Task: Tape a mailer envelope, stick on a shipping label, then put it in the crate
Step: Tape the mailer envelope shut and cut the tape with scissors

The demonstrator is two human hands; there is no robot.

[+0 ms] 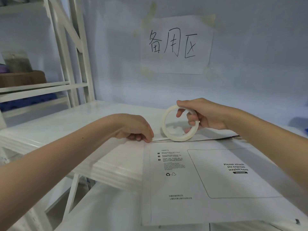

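Observation:
A white mailer envelope [196,184] lies flat on the white table [86,125], printed side up, with a box reading "Please attach sto express waybill here". My right hand [205,115] grips a thin cream tape roll [180,123] standing on edge at the envelope's far edge. A short strip of tape [160,139] runs from the roll leftwards along that edge. My left hand [138,129] presses the strip's free end down at the envelope's far left corner with its fingertips. No shipping label or crate is in view.
A paper sign [176,45] with handwritten characters is taped to the wall behind the table. A white shelf rack [70,52] stands at the left, holding a cardboard box [21,79] and a blue item [26,100]. The envelope's near part overhangs the table's front edge.

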